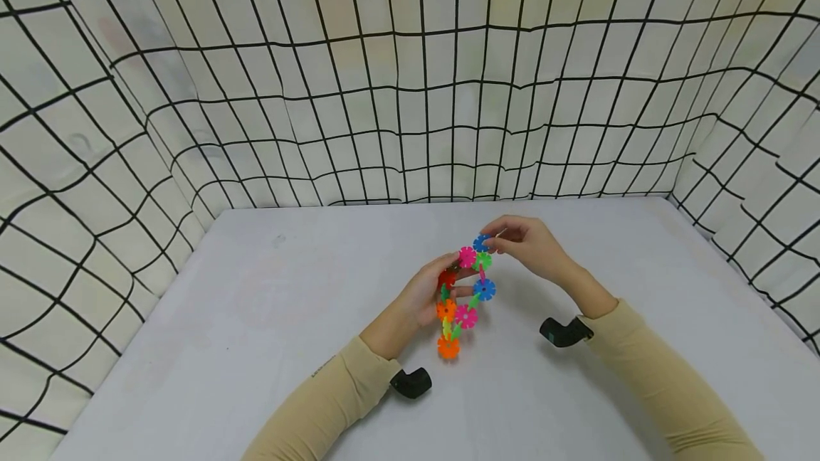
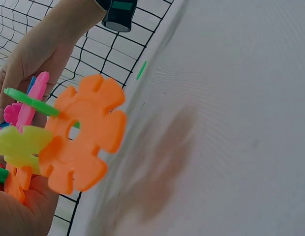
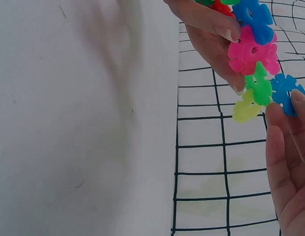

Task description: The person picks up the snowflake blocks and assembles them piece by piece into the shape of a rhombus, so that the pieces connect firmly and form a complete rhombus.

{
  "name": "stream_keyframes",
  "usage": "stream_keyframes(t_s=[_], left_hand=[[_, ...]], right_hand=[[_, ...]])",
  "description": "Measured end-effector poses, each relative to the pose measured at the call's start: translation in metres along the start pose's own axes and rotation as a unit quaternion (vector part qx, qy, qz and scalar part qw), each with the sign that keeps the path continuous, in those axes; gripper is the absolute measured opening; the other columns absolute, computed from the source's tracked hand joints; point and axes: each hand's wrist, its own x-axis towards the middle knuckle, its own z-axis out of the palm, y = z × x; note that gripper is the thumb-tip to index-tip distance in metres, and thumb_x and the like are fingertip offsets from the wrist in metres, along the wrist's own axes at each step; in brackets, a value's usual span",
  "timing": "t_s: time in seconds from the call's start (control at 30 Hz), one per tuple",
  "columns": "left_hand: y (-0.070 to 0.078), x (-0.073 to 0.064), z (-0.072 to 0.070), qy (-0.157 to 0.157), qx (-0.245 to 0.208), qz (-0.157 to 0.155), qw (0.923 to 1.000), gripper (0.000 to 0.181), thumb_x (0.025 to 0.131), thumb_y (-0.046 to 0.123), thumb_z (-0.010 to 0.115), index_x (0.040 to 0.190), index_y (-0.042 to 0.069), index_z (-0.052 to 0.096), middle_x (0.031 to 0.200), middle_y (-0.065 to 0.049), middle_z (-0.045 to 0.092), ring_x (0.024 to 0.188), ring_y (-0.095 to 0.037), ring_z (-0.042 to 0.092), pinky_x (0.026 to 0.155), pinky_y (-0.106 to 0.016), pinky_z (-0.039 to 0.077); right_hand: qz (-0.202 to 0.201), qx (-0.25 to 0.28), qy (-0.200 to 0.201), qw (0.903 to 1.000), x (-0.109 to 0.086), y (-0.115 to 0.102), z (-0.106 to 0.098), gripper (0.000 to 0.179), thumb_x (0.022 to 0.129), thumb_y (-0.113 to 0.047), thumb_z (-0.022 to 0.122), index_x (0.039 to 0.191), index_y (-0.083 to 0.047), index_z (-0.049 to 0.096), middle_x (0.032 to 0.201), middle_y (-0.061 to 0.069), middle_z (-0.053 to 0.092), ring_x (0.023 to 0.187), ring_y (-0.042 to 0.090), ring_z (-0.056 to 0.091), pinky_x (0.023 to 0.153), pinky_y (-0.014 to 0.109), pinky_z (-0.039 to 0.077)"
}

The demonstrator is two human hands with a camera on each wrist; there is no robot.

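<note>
My left hand (image 1: 418, 296) holds a looped chain of notched, flower-shaped plastic discs, its thumb and fingers about the left side. An orange disc (image 1: 448, 347) hangs at the bottom of the loop and looms large in the left wrist view. Pink (image 1: 466, 316), green, yellow, red and blue discs make up the rest. At the upper right, my right hand (image 1: 530, 246) pinches a blue disc (image 3: 284, 91) between thumb and fingers. That disc touches a green disc (image 3: 261, 86) of the chain; how far their slots engage is hard to tell. Fingers hide part of the red disc.
Below the hands lies a white tabletop (image 1: 288, 319). Behind it and at both sides rise white walls with black grid lines (image 1: 410, 91). Black wrist cameras jut from the left cuff (image 1: 412, 383) and right cuff (image 1: 565, 333), low over the table.
</note>
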Motion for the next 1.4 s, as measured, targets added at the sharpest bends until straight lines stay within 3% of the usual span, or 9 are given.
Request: stream_keyframes(t_s=[0.13, 0.27, 0.5, 0.9, 1.2, 1.4], left_hand=[[0.0, 0.0, -0.001, -0.001, 0.01, -0.001, 0.9999, 0.027, 0.11, 0.028, 0.045, 0.126, 0.01, 0.058, 0.101, 0.0, 0.073, 0.077, -0.017, 0.071, 0.058, -0.011, 0.045], [-0.001, 0.001, -0.002, -0.005, 0.021, -0.005, 0.9998, 0.031, 0.11, 0.029, 0.045, 0.13, 0.009, 0.057, 0.101, 0.001, 0.072, 0.078, -0.016, 0.07, 0.059, -0.012, 0.044], [0.0, 0.0, -0.002, -0.01, 0.023, -0.003, 0.9997, 0.022, 0.11, 0.027, 0.048, 0.117, 0.011, 0.061, 0.099, 0.001, 0.073, 0.073, -0.015, 0.071, 0.056, -0.011, 0.044], [0.0, -0.001, 0.0, 0.007, 0.028, -0.011, 0.9995, 0.025, 0.11, 0.028, 0.048, 0.119, 0.009, 0.061, 0.101, 0.0, 0.073, 0.072, -0.014, 0.071, 0.057, -0.011, 0.044], [0.001, -0.001, 0.001, -0.002, 0.016, -0.013, 0.9998, 0.019, 0.109, 0.027, 0.049, 0.104, 0.016, 0.063, 0.096, 0.002, 0.071, 0.067, -0.012, 0.069, 0.054, -0.011, 0.042], [0.003, -0.002, 0.0, 0.011, 0.02, -0.016, 0.9996, 0.019, 0.109, 0.029, 0.049, 0.104, 0.017, 0.063, 0.097, 0.003, 0.071, 0.07, -0.012, 0.069, 0.054, -0.01, 0.041]], right_hand=[[-0.003, 0.008, -0.006, 0.9999, 0.0, -0.001, 0.001, 0.016, 0.099, 0.001, 0.064, 0.113, 0.006, 0.07, 0.101, 0.016, 0.073, 0.092, 0.042, 0.068, 0.082, 0.026, 0.056], [-0.008, 0.014, -0.009, 0.9998, 0.0, -0.002, 0.0, 0.015, 0.099, 0.002, 0.064, 0.112, 0.006, 0.07, 0.101, 0.016, 0.073, 0.09, 0.036, 0.069, 0.082, 0.026, 0.056], [-0.014, 0.014, -0.017, 0.9997, 0.0, -0.002, -0.002, 0.014, 0.099, 0.002, 0.065, 0.11, 0.004, 0.073, 0.102, 0.015, 0.072, 0.088, 0.033, 0.068, 0.081, 0.028, 0.056], [-0.012, 0.031, -0.011, 0.9994, -0.001, 0.0, 0.003, 0.014, 0.098, 0.004, 0.064, 0.11, 0.007, 0.071, 0.101, 0.017, 0.072, 0.085, 0.023, 0.069, 0.081, 0.026, 0.057], [-0.019, 0.056, -0.003, 0.9983, -0.003, 0.002, 0.008, 0.014, 0.098, 0.005, 0.064, 0.109, 0.01, 0.072, 0.101, 0.022, 0.072, 0.083, 0.014, 0.068, 0.081, 0.025, 0.057], [-0.021, 0.072, 0.006, 0.9972, -0.002, 0.005, 0.012, 0.013, 0.096, 0.006, 0.067, 0.106, 0.01, 0.073, 0.1, 0.029, 0.071, 0.083, 0.013, 0.069, 0.082, 0.026, 0.058]])
